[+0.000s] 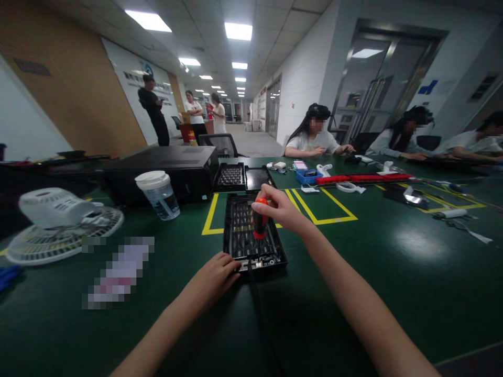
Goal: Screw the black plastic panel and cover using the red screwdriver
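A black rectangular housing [230, 225] lies on the green table before me, with rows of dark rounded shapes inside and small metal parts along its near end. My right hand [277, 209] is closed around the handle of a red and black screwdriver [260, 222]. The tool stands upright, its shaft pointing down at the near end of the housing; the tip's exact contact is too small to make out. At the near left corner, my left hand [220, 272] holds the housing's edge with fingers and thumb. A black cable [255, 293] runs from the near end toward me.
Behind the housing sits an open black case [230, 177]. To the left stand a large black box [168, 162], a lidded clear cup [159, 196] and a white fan [58, 220]. A blue bin [308, 176] and loose parts lie right. Co-workers [314, 136] sit beyond.
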`<state>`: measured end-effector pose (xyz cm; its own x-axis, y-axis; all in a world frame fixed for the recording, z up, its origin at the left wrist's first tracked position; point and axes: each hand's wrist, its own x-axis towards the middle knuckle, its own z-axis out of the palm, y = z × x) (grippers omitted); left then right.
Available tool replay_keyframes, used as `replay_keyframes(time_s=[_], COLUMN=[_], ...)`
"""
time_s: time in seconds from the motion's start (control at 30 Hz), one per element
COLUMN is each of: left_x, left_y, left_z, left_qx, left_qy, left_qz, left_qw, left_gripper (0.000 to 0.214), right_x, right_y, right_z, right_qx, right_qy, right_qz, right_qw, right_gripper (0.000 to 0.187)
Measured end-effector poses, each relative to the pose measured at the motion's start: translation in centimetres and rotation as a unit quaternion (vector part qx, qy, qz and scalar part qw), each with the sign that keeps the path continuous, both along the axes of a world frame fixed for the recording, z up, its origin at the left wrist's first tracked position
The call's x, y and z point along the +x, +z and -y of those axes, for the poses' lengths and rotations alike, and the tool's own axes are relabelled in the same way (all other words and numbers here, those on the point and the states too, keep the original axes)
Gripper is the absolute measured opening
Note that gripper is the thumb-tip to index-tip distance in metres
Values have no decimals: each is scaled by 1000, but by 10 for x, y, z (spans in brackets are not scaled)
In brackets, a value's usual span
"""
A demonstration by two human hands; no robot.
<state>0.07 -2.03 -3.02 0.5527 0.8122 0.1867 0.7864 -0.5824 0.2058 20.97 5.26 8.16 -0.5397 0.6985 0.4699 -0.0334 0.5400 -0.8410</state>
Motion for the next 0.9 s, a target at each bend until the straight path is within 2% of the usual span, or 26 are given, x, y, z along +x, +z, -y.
replay_keyframes(time_s=[0.9], left_x=[-1], left_y=[2], left_z=[0], left_qx=[-8], left_qy=[-2], left_qz=[1], left_qw=[1000], left_gripper=[23], right_x=[-7], right_y=[-6], right_z=[0], right_qx=[97], right_qy=[-170], right_qz=[36], right_qw=[980], right_gripper=[38])
